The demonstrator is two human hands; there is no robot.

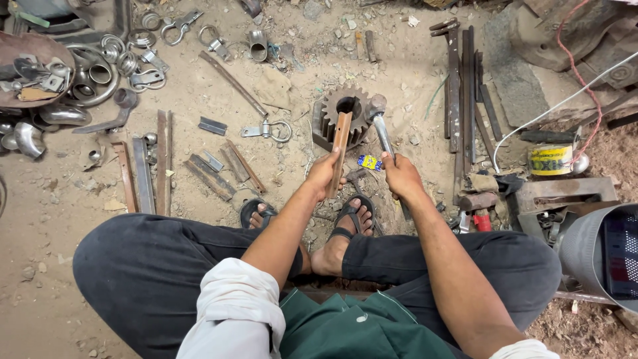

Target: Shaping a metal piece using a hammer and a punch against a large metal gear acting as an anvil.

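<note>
Metal workshop: scrap iron (143, 174), dirt floor (53, 226)

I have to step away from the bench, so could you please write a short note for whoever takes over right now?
Left hand: closed around a rusty flat metal bar, its far end set at the bore of the gear.
Right hand: gripping a hammer, head beside the gear's rim.
The gear lies flat on the sandy ground ahead of the feet.
Done: bar positioned at the bore.
Left: the bar looks not yet driven in; how deep it sits cannot be told.
</note>
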